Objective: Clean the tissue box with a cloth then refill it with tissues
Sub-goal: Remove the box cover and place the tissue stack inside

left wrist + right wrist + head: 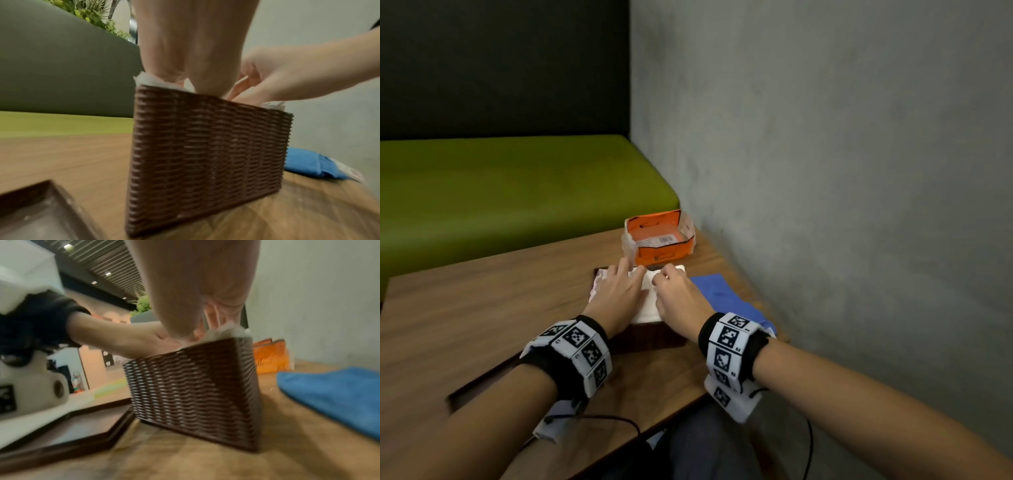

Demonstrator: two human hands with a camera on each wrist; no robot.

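Note:
The brown wicker tissue box [654,337] stands on the wooden table with a white tissue stack [649,308] filling its open top. My left hand [631,272] lies flat on the tissues with its fingers straight, pressing down. Beside it, my right hand [664,277] has its fingers curled and pinches the tissues near the box's far right side. In the left wrist view the box wall [205,154] fills the middle, with tissue edges [148,81] poking above the rim. The blue cloth [722,298] lies just right of the box.
An empty orange tissue wrapper [659,240] sits behind the box near the grey wall [825,171]. The box's dark lid [479,383] lies at the near left of the table [482,308]. A green bench [517,185] runs beyond the table.

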